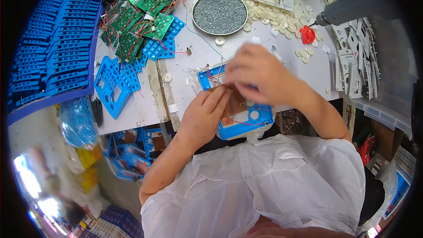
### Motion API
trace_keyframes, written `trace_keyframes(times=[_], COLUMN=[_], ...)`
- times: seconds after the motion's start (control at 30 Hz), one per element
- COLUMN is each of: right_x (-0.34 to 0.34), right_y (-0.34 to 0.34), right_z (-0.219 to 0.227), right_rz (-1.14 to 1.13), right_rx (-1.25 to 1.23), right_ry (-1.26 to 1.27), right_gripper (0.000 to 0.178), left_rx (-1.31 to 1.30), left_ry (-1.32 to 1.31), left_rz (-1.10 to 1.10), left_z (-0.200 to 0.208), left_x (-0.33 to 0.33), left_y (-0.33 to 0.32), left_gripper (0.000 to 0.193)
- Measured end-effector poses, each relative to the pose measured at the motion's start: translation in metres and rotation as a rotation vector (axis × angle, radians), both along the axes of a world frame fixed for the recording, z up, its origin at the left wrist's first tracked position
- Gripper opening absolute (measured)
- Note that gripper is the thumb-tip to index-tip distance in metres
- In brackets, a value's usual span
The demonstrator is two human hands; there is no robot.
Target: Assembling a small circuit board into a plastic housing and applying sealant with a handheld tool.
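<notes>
A blue plastic housing (240,131) lies in front of me at the bench edge, with a brown circuit board (236,101) and thin red and dark wires in it. My left hand (198,117) rests at its left side, fingers pressed together on the board, fingertips among the wires. Over the far part of the housing is my right hand (260,74), its fingers bent and smeared by motion. Whether it pinches a wire I cannot make out. Part of the housing is hidden under both hands.
A round dish of screws (219,13) stands beyond the housing, near scattered cream discs (275,20). Green circuit boards (150,0) with wires and blue keypads (158,48) pile up at left. A grey electric screwdriver (352,6) hangs at right above white panels (354,57).
</notes>
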State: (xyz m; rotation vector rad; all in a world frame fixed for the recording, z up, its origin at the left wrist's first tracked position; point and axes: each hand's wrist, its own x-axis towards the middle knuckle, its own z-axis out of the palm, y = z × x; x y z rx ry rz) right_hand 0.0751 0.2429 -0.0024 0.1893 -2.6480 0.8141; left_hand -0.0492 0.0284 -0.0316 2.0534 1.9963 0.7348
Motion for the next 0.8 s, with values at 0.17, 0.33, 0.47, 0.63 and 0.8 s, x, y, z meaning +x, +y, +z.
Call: trace_keyframes(times=[0.17, 0.33, 0.47, 0.63, 0.8], right_x=[-0.031, -0.022, -0.006, 0.0, -0.008], right_y=[0.013, 0.012, 0.007, 0.002, 0.013], right_z=[-0.024, -0.021, -0.022, -0.026, -0.013], right_rz=[-0.031, -0.066, -0.085, -0.112, -0.056], right_rx=[0.165, 0.3, 0.35, 0.346, 0.143], right_ry=[0.089, 0.144, 0.081, 0.056, -0.021], right_gripper=[0.019, 0.007, 0.007, 0.007, 0.009], left_rx=[0.024, 0.058, 0.108, 0.179, 0.125], left_ry=[-0.03, -0.082, -0.074, -0.248, -0.056], left_rz=[-0.037, -0.051, -0.046, 0.129, 0.506], left_z=[-0.002, -0.009, -0.012, 0.01, 0.005], left_x=[-0.002, -0.003, -0.004, -0.013, -0.034], left_y=[-0.001, -0.004, -0.005, 0.009, 0.051], left_gripper=[0.059, 0.061, 0.059, 0.035, 0.014])
